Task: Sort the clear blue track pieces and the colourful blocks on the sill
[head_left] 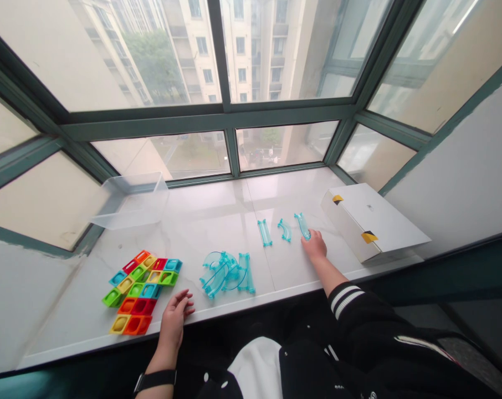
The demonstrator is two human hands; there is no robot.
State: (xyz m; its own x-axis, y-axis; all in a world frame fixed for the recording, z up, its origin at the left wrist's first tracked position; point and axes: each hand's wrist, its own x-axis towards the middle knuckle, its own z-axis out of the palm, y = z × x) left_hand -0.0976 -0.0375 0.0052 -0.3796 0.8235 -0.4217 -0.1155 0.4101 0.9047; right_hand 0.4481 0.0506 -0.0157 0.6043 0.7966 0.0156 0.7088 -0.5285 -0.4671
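R hand (315, 244) is at the near end of a slim, slightly curved, see-thru teal plastic pc (302, 225), fingertips touching it, tho can't tell if they're clamped on it. That pc lies on the white marble-look counter (209, 221), rightmost of 3 in a row: next is a small bent teal plastic pc (285, 230), then a straight teal plastic pc (265, 233). L hand (177, 313) has fingers loosely curled, thumb apart, btwn a jumbled teal plastic pile (228, 274) and some multicolour plastic blocks (137, 290). Clear plastic bin (130, 219) back left, white box (384, 221) w/ yellow-and-black tabs (369, 237) far right.
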